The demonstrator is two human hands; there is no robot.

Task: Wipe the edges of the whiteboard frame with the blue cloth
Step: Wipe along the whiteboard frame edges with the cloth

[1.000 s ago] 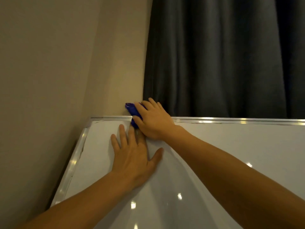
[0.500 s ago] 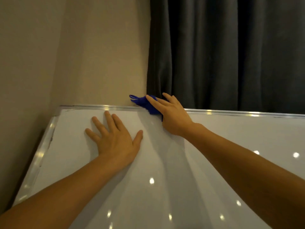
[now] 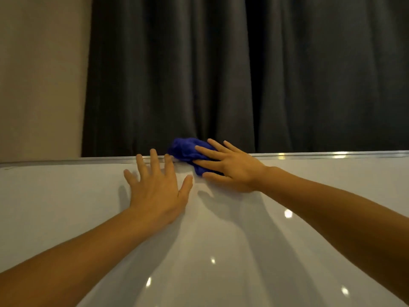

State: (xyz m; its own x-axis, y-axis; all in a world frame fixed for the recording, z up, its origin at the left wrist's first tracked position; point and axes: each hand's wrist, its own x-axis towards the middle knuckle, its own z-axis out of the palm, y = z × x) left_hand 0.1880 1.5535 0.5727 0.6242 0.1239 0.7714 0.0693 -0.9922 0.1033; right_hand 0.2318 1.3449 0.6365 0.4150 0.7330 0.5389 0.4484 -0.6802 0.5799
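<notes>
Both grips spread | right hand (image 3: 230,167) presses blue cloth (image 3: 186,149) on left-right frame edge (image 3: 332,154) | left hand (image 3: 157,191) flat on whiteboard (image 3: 66,207)

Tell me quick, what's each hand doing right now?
Left hand: open, flat on the whiteboard.
Right hand: open, straight fingers pressing the blue cloth on the frame.

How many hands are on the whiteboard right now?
2. The left hand lies flat on the whiteboard, fingers spread, fingertips at its top frame. The right hand, beside it, presses the blue cloth onto that frame edge. No others show.
</notes>
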